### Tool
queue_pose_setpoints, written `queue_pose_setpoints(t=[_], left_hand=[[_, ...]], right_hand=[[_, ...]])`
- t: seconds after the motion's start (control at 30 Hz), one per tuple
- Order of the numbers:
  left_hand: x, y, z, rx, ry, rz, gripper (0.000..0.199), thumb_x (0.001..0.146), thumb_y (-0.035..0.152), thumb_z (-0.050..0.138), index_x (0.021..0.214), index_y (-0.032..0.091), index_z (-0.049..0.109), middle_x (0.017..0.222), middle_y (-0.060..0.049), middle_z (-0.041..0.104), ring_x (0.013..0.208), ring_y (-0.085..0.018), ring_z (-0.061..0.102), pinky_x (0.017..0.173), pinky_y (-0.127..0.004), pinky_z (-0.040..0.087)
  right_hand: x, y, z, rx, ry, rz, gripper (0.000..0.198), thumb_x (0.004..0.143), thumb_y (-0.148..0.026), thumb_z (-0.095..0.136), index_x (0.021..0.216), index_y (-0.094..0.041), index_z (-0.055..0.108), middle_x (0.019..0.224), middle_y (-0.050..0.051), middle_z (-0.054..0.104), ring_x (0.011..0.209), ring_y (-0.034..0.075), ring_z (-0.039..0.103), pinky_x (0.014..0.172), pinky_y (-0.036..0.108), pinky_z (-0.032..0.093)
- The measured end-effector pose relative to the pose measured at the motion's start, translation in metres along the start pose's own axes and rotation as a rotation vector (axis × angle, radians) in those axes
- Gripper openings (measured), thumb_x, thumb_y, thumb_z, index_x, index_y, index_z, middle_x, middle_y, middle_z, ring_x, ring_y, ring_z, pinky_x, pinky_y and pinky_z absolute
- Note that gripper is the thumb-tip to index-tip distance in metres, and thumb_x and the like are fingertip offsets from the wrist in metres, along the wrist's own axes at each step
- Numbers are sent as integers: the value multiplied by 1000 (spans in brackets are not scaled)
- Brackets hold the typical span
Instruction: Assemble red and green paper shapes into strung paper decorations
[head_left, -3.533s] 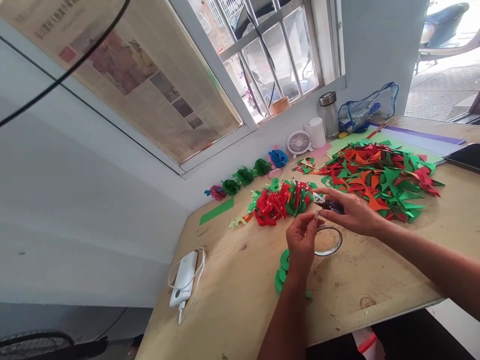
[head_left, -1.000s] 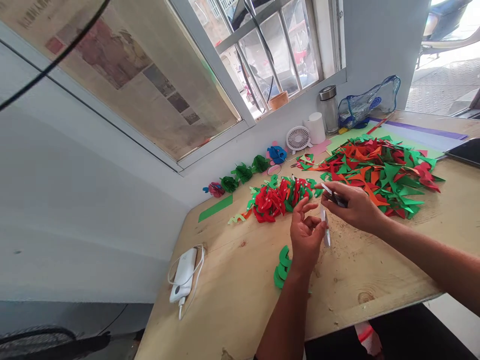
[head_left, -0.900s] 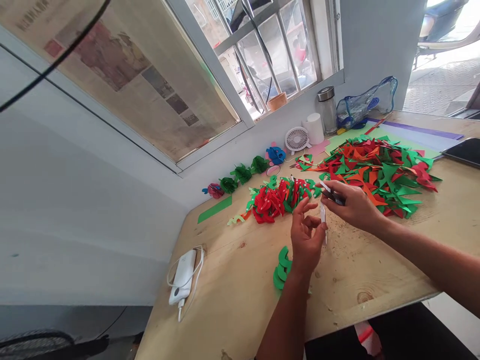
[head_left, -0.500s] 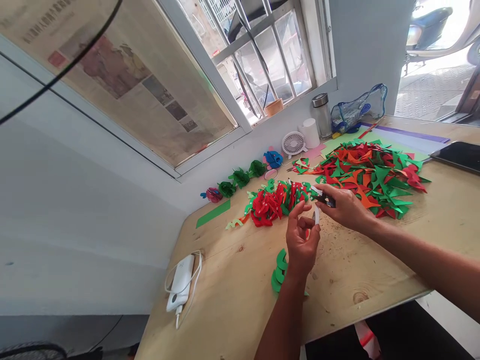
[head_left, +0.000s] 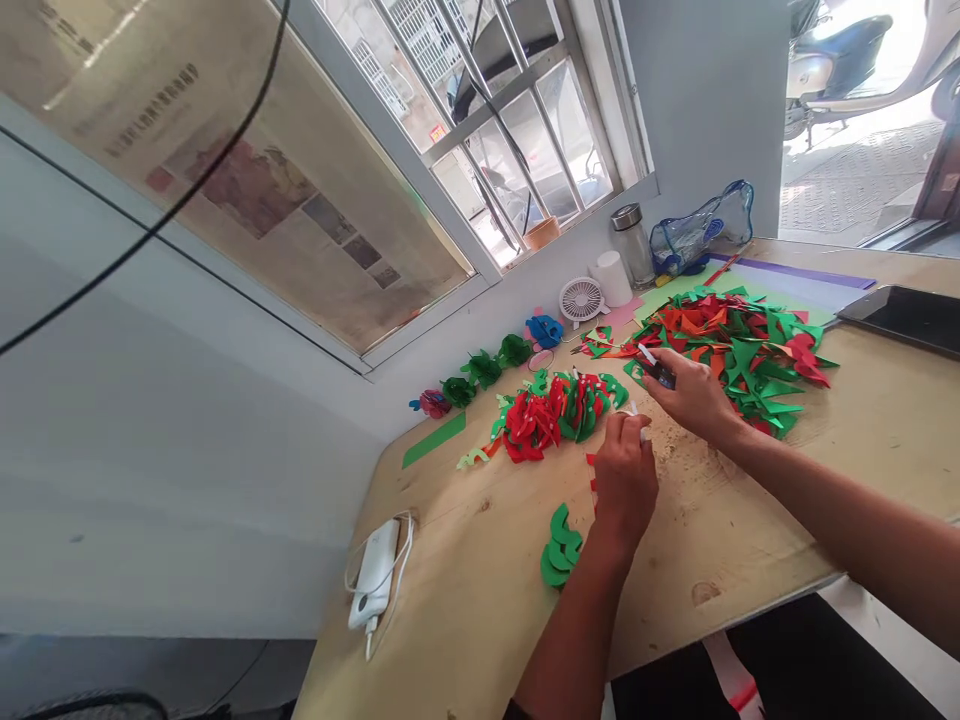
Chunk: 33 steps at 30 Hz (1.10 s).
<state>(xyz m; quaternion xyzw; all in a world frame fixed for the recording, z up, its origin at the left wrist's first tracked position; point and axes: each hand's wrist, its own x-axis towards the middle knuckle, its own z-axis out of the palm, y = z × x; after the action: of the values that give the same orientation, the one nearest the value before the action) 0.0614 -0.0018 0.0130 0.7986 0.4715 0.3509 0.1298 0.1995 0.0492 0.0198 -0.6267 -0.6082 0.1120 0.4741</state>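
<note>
My left hand (head_left: pixel 627 468) is closed over the table, with a thin white strip (head_left: pixel 634 409) poking out at its fingertips. Beside the left hand's inner edge, bits of red paper (head_left: pixel 592 472) show on the table, partly hidden. My right hand (head_left: pixel 694 393) grips a small dark tool (head_left: pixel 661 374); a white end or strip sticks out past it, and I cannot make out its exact kind. Just left of the hands lies a bunch of red and green paper cut-outs (head_left: pixel 536 418) dotted with small white squares. Green curved paper pieces (head_left: pixel 561 550) overlap near my left forearm.
A heap of red, green and orange paper scraps (head_left: pixel 757 350) spreads beyond my right hand. Along the wall stand green paper flowers (head_left: pixel 480 370), a small white fan (head_left: pixel 582 300), a glass bottle (head_left: pixel 634 245) and a clear pouch (head_left: pixel 701 235). A power bank (head_left: pixel 375 572) and a phone (head_left: pixel 904 318) lie at the sides.
My left hand has turned over and closed its fingers, and red paper now shows beside it. My right hand has drawn apart from it, still gripping the dark tool. The view has shifted slightly.
</note>
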Motion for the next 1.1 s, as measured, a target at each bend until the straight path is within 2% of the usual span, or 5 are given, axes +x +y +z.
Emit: queue_pose_setpoints(t=[0.13,0.27,0.47,0.73,1.1], left_hand=[[5,6,11,-78,0,-15,17,80,10,51,93,18,59,94,-7,63,85,-18,61,74,-28,49],[-5,4,2,-189,59,-104,11,82,16,51,87,17,61,87,-7,66,86,-19,62,76,-30,48],[-15,-20,-18,-410,191,-326,18,83,29,53,92,15,62,80,-5,64,71,-14,59,67,-25,48],[-14,-47,-23,-529,362,-400,19,81,29,55,92,16,64,81,-4,65,76,-15,61,73,-26,48],[-15,-53,-26,-711,308,-456,26,80,30,58,100,16,65,85,-6,65,77,-14,61,66,-23,49]], right_hand=[[1,5,1,-101,-42,17,38,80,-33,49,113,-19,60,86,9,71,77,25,65,60,29,43],[-2,6,3,-201,-117,-56,39,81,-34,48,117,-22,57,91,7,72,77,25,66,57,28,40],[-14,-1,10,-397,-209,-181,38,82,-31,47,118,-25,56,88,7,73,68,23,66,51,26,34],[-25,-11,15,-495,-305,-357,38,82,-27,47,119,-23,56,99,9,72,68,23,67,48,27,32],[-30,-11,22,-457,-404,-508,34,79,-22,47,111,-24,59,97,7,72,70,20,64,50,25,28]])
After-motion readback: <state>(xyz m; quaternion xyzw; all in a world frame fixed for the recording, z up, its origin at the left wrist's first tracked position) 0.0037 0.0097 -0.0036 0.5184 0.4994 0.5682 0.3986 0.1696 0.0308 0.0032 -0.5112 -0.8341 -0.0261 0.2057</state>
